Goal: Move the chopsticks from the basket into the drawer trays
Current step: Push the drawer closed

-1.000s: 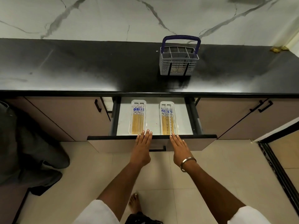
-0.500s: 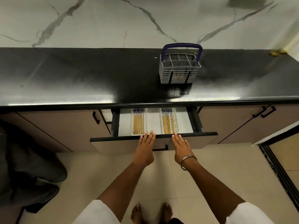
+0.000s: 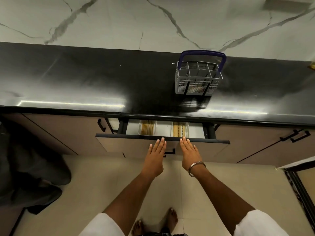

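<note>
The drawer [image 3: 119,143] stands only a little way out under the black counter. In the open gap lie two clear trays, the left tray [image 3: 147,128] and the right tray [image 3: 179,129], each showing the wooden ends of several chopsticks. My left hand [image 3: 156,155] and my right hand [image 3: 189,154] lie flat against the drawer front, fingers straight, fingertips at its top edge. A grey wire basket [image 3: 197,79] with a blue handle stands on the counter behind; something pale wooden shows through its lower mesh.
The black counter [image 3: 85,82] runs the full width below a marbled wall. Cabinet doors with black handles [image 3: 296,136] flank the drawer. Dark cloth [image 3: 30,167] lies on the tiled floor at the left. My bare feet [image 3: 153,222] stand below.
The drawer has slid inward under both palms, from well out to nearly closed. The patterned ends of the chopsticks have gone under the counter.
</note>
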